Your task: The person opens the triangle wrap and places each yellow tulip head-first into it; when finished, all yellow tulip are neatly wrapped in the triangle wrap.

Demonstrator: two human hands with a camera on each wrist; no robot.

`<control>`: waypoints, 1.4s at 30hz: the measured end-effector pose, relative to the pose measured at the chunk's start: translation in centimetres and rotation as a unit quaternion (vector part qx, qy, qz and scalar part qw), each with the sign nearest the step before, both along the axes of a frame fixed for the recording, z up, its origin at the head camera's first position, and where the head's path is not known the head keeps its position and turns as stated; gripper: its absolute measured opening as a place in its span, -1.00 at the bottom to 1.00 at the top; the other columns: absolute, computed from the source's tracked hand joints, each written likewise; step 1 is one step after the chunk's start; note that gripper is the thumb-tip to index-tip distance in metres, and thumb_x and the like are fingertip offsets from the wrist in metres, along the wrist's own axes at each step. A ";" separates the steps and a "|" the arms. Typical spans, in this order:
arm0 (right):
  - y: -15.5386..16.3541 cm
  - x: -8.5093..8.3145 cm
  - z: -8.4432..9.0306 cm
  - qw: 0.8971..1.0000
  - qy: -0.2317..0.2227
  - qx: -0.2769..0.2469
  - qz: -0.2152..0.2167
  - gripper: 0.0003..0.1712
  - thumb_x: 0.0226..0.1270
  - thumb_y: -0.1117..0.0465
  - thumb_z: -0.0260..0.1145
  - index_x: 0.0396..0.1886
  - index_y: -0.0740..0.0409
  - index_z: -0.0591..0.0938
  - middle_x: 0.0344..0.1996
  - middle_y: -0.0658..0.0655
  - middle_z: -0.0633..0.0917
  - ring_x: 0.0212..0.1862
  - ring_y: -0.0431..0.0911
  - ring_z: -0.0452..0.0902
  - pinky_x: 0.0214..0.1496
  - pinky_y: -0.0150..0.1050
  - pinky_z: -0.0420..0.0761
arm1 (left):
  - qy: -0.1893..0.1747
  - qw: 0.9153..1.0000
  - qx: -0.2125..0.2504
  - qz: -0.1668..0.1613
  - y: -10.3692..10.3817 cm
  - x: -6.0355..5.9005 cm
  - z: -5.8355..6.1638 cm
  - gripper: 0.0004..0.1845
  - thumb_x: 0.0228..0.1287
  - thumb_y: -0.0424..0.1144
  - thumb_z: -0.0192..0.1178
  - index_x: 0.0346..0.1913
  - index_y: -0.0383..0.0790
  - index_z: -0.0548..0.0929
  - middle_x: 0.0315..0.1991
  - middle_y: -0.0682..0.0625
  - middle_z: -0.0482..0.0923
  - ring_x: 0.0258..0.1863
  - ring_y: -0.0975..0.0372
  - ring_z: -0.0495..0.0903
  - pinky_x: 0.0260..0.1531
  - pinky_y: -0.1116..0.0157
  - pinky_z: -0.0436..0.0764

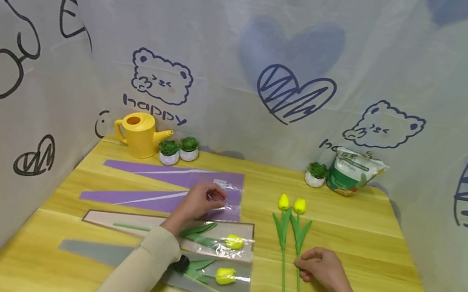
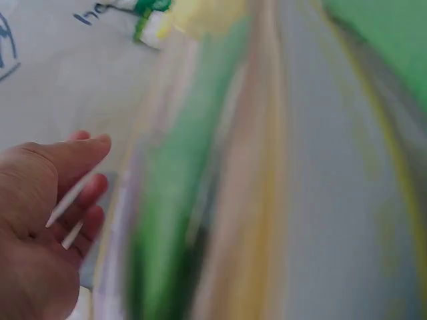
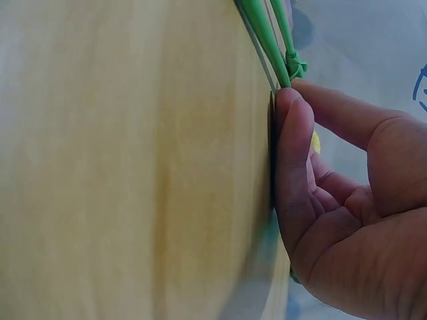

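Observation:
My right hand (image 1: 322,267) pinches the green stem of the right-hand artificial tulip (image 1: 300,206) between thumb and forefinger; the right wrist view shows the stem (image 3: 283,67) at the fingertips. A second yellow tulip (image 1: 283,202) lies close on its left. Over the lower purple flower sleeve (image 1: 129,198) hovers my left hand (image 1: 205,197), its fingers loosely bent with nothing visible in them. Just behind it lies another purple sleeve (image 1: 170,171). Nearer me, a pink dark-edged sleeve (image 1: 103,217) and a grey sleeve (image 1: 102,252) each contain one yellow tulip, partly covered by my left arm.
Along the back stand a yellow watering can (image 1: 140,139), two small potted succulents (image 1: 169,153) and, farther right, another succulent (image 1: 316,175) beside a green-and-white bag (image 1: 351,174). Printed cloth hangs behind and beside the wooden table (image 1: 376,291).

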State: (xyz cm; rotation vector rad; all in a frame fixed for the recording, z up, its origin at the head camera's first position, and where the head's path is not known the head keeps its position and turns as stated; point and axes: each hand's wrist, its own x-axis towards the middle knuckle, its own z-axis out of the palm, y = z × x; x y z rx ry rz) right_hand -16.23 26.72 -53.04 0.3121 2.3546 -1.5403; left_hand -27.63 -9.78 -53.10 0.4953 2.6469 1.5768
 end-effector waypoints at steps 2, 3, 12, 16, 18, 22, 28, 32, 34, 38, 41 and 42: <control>-0.2 0.0 0.0 1.000 -0.003 0.004 0.000 -0.72 0.26 0.37 0.49 -0.16 0.44 0.60 -0.49 0.18 0.76 -0.51 -0.09 0.67 -0.44 -0.27 0.69 | -0.003 1.000 -0.005 -0.003 0.0 -0.2 -0.7 -0.80 0.20 -0.44 0.47 -0.10 -0.31 0.78 -0.20 -0.11 0.78 -0.29 0.22 0.65 -0.20 0.31 0.63; -0.3 0.0 0.0 1.000 -0.005 0.008 0.001 -0.74 0.26 0.37 0.49 -0.18 0.43 0.60 -0.50 0.17 0.76 -0.51 -0.09 0.66 -0.45 -0.27 0.68 | 0.000 1.000 -0.008 -0.003 -0.1 -0.3 -1.0 -0.80 0.20 -0.44 0.47 -0.11 -0.29 0.78 -0.21 -0.10 0.78 -0.29 0.23 0.64 -0.20 0.31 0.64; -0.6 -0.1 0.1 1.000 -0.006 0.029 0.005 -0.80 0.26 0.34 0.50 -0.29 0.38 0.65 -0.55 0.16 0.72 -0.53 -0.10 0.64 -0.47 -0.27 0.66 | -0.002 1.000 -0.005 -0.006 -0.1 -0.5 -2.9 -0.75 0.16 -0.41 0.51 -0.08 -0.26 0.80 -0.13 -0.08 0.80 -0.20 0.22 0.69 -0.11 0.36 0.65; -0.4 -0.1 0.0 0.999 -0.003 0.038 0.007 -0.82 0.26 0.34 0.50 -0.29 0.37 0.67 -0.55 0.15 0.73 -0.53 -0.10 0.65 -0.46 -0.27 0.67 | -0.002 1.000 0.011 -0.007 -0.1 -0.6 -3.2 -0.78 0.18 -0.39 0.51 -0.10 -0.23 0.82 -0.12 -0.08 0.80 -0.17 0.19 0.74 -0.07 0.33 0.69; -0.4 -0.1 -0.1 0.999 -0.002 0.043 0.008 -0.82 0.26 0.34 0.50 -0.29 0.37 0.68 -0.55 0.15 0.73 -0.52 -0.10 0.66 -0.45 -0.26 0.68 | 0.000 1.000 0.009 -0.006 -0.2 -0.6 -3.3 -0.81 0.20 -0.37 0.50 -0.12 -0.20 0.83 -0.15 -0.05 0.79 -0.19 0.22 0.73 -0.09 0.34 0.69; -0.2 -0.1 -0.3 0.999 -0.005 0.049 0.010 -0.82 0.27 0.32 0.50 -0.29 0.36 0.69 -0.54 0.15 0.73 -0.51 -0.09 0.66 -0.43 -0.25 0.69 | 0.002 1.000 -0.009 0.006 -0.3 -0.5 -3.5 -0.88 0.21 -0.32 0.51 -0.21 -0.10 0.85 -0.24 0.03 0.78 -0.29 0.30 0.68 -0.19 0.36 0.67; 0.0 -0.1 -0.4 0.998 -0.001 0.054 0.017 -0.82 0.28 0.30 0.49 -0.28 0.36 0.70 -0.54 0.14 0.73 -0.50 -0.09 0.68 -0.40 -0.22 0.71 | -0.012 1.000 0.002 0.017 -0.3 -0.5 -3.8 -0.94 0.19 -0.33 0.51 -0.30 -0.10 0.84 -0.31 0.06 0.79 -0.37 0.35 0.66 -0.25 0.37 0.66; 0.1 -0.1 -0.3 0.998 0.006 0.051 0.020 -0.82 0.27 0.31 0.49 -0.28 0.37 0.69 -0.54 0.15 0.73 -0.49 -0.08 0.68 -0.38 -0.21 0.72 | -0.014 0.999 0.027 0.025 -0.3 -0.6 -3.8 -0.93 0.19 -0.35 0.51 -0.29 -0.15 0.84 -0.33 0.02 0.79 -0.41 0.35 0.64 -0.30 0.39 0.64; 0.1 -0.1 -0.3 0.998 0.008 0.051 0.023 -0.81 0.27 0.31 0.49 -0.28 0.37 0.69 -0.53 0.15 0.74 -0.48 -0.07 0.69 -0.37 -0.20 0.72 | -0.017 0.999 0.043 0.026 -0.3 -0.6 -3.8 -0.92 0.19 -0.36 0.50 -0.25 -0.18 0.83 -0.32 -0.02 0.79 -0.41 0.34 0.63 -0.31 0.39 0.63; 0.3 -0.1 -0.3 0.998 0.008 0.048 0.030 -0.81 0.29 0.30 0.48 -0.26 0.38 0.70 -0.51 0.15 0.74 -0.47 -0.08 0.69 -0.36 -0.20 0.73 | -0.024 0.997 0.072 0.024 -0.4 -0.7 -4.1 -0.87 0.21 -0.37 0.48 -0.18 -0.26 0.80 -0.29 -0.09 0.78 -0.39 0.34 0.63 -0.30 0.40 0.63; 0.5 0.0 -0.3 0.999 0.005 0.037 0.031 -0.81 0.30 0.32 0.47 -0.23 0.40 0.70 -0.48 0.15 0.75 -0.45 -0.08 0.70 -0.35 -0.21 0.74 | -0.019 0.997 0.077 0.019 -0.3 -1.0 -4.3 -0.86 0.23 -0.37 0.47 -0.16 -0.28 0.79 -0.28 -0.10 0.77 -0.37 0.34 0.62 -0.29 0.40 0.63; 0.5 0.0 -0.3 0.999 0.006 0.034 0.032 -0.81 0.31 0.32 0.47 -0.22 0.41 0.70 -0.47 0.14 0.75 -0.44 -0.08 0.70 -0.35 -0.22 0.74 | -0.018 0.997 0.078 0.017 -0.3 -1.0 -4.2 -0.86 0.24 -0.37 0.46 -0.15 -0.28 0.79 -0.27 -0.10 0.77 -0.36 0.33 0.63 -0.28 0.40 0.63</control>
